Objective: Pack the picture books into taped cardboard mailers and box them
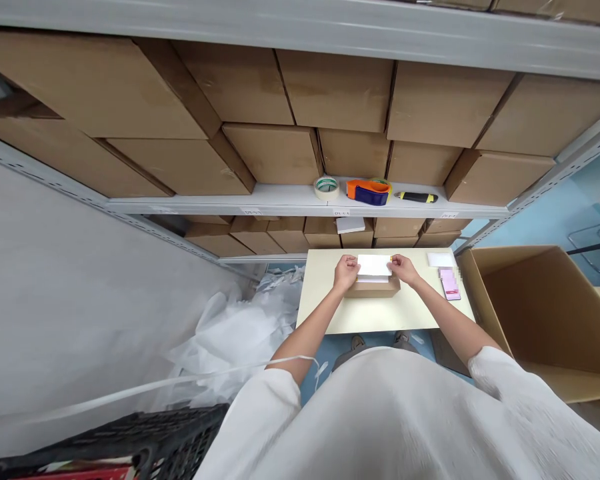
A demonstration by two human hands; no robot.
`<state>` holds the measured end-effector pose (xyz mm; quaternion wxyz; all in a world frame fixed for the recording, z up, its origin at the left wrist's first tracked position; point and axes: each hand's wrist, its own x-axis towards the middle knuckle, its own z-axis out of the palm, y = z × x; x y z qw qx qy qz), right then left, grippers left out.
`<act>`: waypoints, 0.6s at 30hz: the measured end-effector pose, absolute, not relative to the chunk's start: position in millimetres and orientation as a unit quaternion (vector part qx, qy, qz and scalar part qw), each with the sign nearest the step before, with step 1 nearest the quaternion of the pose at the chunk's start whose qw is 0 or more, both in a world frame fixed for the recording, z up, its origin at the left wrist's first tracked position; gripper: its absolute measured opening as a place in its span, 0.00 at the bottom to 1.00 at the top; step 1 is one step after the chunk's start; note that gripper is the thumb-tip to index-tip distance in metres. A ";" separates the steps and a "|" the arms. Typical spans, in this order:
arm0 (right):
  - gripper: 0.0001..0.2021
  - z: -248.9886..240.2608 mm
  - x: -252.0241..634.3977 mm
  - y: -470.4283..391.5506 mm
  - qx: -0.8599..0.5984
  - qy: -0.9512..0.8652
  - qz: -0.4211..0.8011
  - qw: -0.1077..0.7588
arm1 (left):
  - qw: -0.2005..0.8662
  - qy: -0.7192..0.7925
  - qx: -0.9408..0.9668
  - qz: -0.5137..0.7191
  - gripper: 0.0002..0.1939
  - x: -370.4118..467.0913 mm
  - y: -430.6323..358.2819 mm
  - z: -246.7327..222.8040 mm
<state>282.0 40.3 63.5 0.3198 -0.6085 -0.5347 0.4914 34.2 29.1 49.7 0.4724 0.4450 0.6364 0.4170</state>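
My left hand (347, 272) and my right hand (404, 268) pinch the two ends of a white card (373, 265), a flat sheet or thin box whose exact kind I cannot tell. It is held just above a small brown cardboard box (372, 289) on the cream table (325, 313). A second white edge shows between the card and the box. A bit of yellow-orange peeks out by my right fingertips. To the right on the table lie a phone (449, 283) with a pinkish screen and a small white pad (439, 259).
Brown cartons (335, 90) fill the shelves ahead. On the shelf edge sit a tape roll (327, 188), an orange and blue tape dispenser (369, 191) and a utility knife (417, 197). White plastic wrapping (240, 340) heaps at left; a large open carton (555, 307) stands right, a black crate (180, 440) lower left.
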 end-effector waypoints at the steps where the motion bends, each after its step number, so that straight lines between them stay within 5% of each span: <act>1: 0.14 62.0 280.6 39.6 -0.622 -0.529 0.484 0.315 | 0.465 0.648 0.448 0.404 0.14 33.5 27.5 47.8; 18: 0.12 37.4 257.3 22.2 -0.696 -0.611 0.321 0.197 | 0.363 0.641 0.588 0.334 0.14 28.9 9.6 16.0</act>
